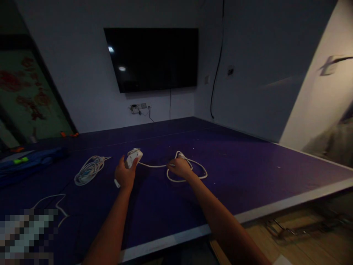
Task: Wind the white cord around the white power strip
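My left hand [125,173] is closed around a white power strip [134,158], raised over the purple tabletop. One end of the strip shows above the fingers, and a bit of white pokes out below the palm. From it a white cable [153,166] runs right to my right hand [179,167], whose fingers are closed on that cable. Loose loops of the cable [204,173] lie around and beyond the right hand. The plug end is not clearly visible, partly behind the right hand.
A coiled bundle of white cable [89,171] lies left of my left hand. Farther left are another thin white cord [62,206] and dark blue cloth [38,160]. The purple table [248,176] has a white front edge. A television [157,59] hangs on the wall above sockets [140,106].
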Tool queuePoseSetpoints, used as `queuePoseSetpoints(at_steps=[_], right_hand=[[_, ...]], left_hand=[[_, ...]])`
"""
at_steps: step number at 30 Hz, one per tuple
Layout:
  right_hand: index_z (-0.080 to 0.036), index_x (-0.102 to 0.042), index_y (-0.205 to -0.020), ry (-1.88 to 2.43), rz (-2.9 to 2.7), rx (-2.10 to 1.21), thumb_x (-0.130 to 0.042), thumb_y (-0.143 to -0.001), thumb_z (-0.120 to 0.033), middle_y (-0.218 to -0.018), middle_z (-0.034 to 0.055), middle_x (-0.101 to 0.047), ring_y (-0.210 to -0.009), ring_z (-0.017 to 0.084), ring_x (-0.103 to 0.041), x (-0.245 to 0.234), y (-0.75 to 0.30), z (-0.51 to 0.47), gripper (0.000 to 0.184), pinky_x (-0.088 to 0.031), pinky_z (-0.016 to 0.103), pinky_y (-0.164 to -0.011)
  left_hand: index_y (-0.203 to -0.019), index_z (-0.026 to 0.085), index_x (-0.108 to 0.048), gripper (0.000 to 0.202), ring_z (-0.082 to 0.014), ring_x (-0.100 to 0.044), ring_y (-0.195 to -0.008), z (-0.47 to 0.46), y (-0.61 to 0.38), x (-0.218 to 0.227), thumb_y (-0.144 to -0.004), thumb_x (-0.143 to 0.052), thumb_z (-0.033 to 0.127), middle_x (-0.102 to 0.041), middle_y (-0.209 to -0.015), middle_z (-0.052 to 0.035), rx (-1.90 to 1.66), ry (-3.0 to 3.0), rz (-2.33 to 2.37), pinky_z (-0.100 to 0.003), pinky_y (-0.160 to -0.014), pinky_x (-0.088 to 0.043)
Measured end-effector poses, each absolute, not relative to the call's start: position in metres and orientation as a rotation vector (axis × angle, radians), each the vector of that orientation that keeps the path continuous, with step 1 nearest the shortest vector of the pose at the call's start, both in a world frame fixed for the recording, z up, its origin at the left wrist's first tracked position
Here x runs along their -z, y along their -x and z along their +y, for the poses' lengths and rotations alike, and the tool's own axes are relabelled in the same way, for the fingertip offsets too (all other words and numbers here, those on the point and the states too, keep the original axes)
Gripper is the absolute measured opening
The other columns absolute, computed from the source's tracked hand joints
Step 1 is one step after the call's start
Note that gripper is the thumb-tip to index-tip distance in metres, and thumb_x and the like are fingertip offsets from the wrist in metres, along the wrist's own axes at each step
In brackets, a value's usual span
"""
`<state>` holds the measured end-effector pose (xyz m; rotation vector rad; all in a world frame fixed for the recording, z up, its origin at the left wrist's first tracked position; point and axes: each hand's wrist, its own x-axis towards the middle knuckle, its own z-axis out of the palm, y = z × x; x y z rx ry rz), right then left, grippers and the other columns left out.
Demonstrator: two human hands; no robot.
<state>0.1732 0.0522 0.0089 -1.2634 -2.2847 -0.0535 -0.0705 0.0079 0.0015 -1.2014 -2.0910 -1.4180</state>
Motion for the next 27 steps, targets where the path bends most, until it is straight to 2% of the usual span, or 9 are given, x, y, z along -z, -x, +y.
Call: queuePoseSetpoints(at_steps=[5,10,15,18,21,24,27], right_hand=[[-0.019,-0.075,-0.077,1.122,-2.346,-0.069,-0.057,-0.080,-0.034,-0.073,0.0063,-0.072,-0.067,0.015,-0.063,-0.008,-0.171,0.052,0.024,-0.037,0.022,-0.058],[-0.015,-0.073,-0.067,0.850,-2.280,-0.455,-0.059,-0.076,-0.033,-0.059,0.0020,-0.066,-0.054,0.010,-0.055,-0.009,-0.167,0.049,0.025,-0.033,0.020,-0.052],[-0.013,-0.066,-0.055,0.710,-2.050,-0.824,-0.062,-0.070,-0.047,-0.045,-0.0026,-0.050,-0.044,0.007,-0.039,-0.020,-0.169,0.043,0.037,-0.025,0.020,-0.045],[-0.013,-0.066,-0.057,0.701,-1.890,-0.954,-0.063,-0.067,-0.055,-0.044,-0.0035,-0.046,-0.043,0.006,-0.034,-0.024,-0.171,0.043,0.043,-0.023,0.020,-0.043],[-0.013,-0.065,-0.060,0.688,-1.685,-1.058,-0.061,-0.066,-0.061,-0.039,-0.0064,-0.036,-0.039,0.005,-0.025,-0.024,-0.173,0.047,0.048,-0.017,0.020,-0.041],[-0.014,-0.063,-0.060,0.633,-1.441,-1.145,-0.062,-0.062,-0.065,-0.038,-0.0090,-0.027,-0.037,0.004,-0.019,-0.024,-0.176,0.054,0.051,-0.013,0.021,-0.040],[-0.014,-0.060,-0.059,0.579,-1.266,-1.187,-0.066,-0.058,-0.065,-0.038,-0.0100,-0.025,-0.037,0.004,-0.017,-0.025,-0.181,0.060,0.051,-0.013,0.021,-0.039]], left_hand=[[-0.121,0.012,-0.058,0.075,-0.0311,-0.061,-0.095,0.007,0.085,0.000,-0.077,-0.041,0.070,-0.067,-0.103,-0.0180,1.333,1.089,-2.154,-0.038,-0.080,-0.044],[-0.115,0.011,-0.062,0.075,-0.0318,-0.060,-0.090,0.004,0.085,0.000,-0.077,-0.038,0.071,-0.067,-0.096,-0.0187,1.055,1.163,-2.186,-0.038,-0.076,-0.042],[-0.117,0.012,-0.061,0.075,-0.0326,-0.058,-0.091,0.003,0.071,0.002,-0.079,-0.034,0.071,-0.065,-0.092,-0.0186,0.694,1.396,-2.146,-0.039,-0.076,-0.039],[-0.120,0.012,-0.059,0.074,-0.0327,-0.057,-0.093,0.006,0.059,0.005,-0.080,-0.035,0.069,-0.065,-0.093,-0.0186,0.568,1.552,-2.074,-0.039,-0.077,-0.039],[-0.122,0.012,-0.058,0.072,-0.0317,-0.057,-0.095,0.009,0.047,0.007,-0.081,-0.035,0.068,-0.065,-0.097,-0.0181,0.496,1.711,-1.991,-0.039,-0.080,-0.039],[-0.125,0.014,-0.056,0.064,-0.0290,-0.058,-0.094,0.011,0.037,0.007,-0.087,-0.030,0.059,-0.065,-0.098,-0.0165,0.451,1.862,-1.934,-0.038,-0.081,-0.040],[-0.127,0.017,-0.054,0.054,-0.0266,-0.058,-0.094,0.012,0.032,0.007,-0.091,-0.031,0.050,-0.065,-0.101,-0.0150,0.442,2.035,-1.828,-0.037,-0.082,-0.041]])
